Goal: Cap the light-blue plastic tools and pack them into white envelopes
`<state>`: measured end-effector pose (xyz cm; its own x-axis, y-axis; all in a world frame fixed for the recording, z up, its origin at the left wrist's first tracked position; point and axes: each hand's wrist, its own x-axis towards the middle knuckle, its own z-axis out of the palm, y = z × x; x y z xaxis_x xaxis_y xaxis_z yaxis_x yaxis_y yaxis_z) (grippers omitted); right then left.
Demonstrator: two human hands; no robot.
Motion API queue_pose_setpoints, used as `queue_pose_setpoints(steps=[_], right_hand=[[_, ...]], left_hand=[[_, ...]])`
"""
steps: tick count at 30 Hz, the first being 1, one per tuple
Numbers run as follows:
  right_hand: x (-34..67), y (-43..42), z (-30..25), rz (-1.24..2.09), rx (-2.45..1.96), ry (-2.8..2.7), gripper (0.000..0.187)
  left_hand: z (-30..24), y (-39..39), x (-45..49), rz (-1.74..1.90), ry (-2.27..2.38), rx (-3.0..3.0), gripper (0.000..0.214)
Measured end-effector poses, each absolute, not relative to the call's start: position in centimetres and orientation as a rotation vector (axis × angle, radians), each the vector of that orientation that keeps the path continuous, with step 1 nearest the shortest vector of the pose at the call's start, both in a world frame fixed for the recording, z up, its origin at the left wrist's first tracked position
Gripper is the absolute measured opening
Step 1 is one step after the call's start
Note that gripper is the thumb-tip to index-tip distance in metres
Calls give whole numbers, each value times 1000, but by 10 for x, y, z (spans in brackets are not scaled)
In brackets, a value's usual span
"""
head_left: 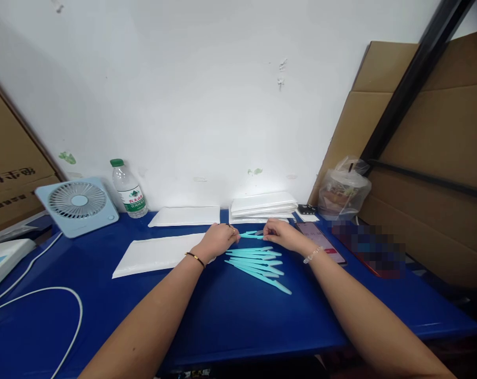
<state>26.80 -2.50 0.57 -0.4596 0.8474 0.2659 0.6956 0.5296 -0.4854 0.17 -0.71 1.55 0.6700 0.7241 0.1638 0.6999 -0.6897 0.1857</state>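
Observation:
My left hand and my right hand are closed on the two ends of one slim turquoise plastic stick, held just above the blue table. Below it several more turquoise sticks lie in a loose row on the table. A white padded envelope lies flat just left of my left hand. A black bracelet circles the left wrist and a bead bracelet the right.
At the back lie another white envelope and a stack of envelopes. A small blue fan, a water bottle and a white cable are left. A phone, a bagged drink and cardboard boxes are right.

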Motion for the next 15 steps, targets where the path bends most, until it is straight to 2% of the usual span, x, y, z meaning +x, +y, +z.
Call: queue_pose_setpoints(steps=[3,6,9,15], right_hand=[[276,-22,5,407,-1279,-2261,12],[274,-21,1,442,-1223,-2260,11],[264,-21,-5,454,-1182,-2280,13],[270,-23,-7,450,-1296,-2250,11]], left_hand=[[22,-7,-10,332,1274,2743,38],[18,-9,-12,365,1322,2704,29],[5,-10,-3,484,1333,2681,41],[-8,-7,12,479,1214,2689,24]])
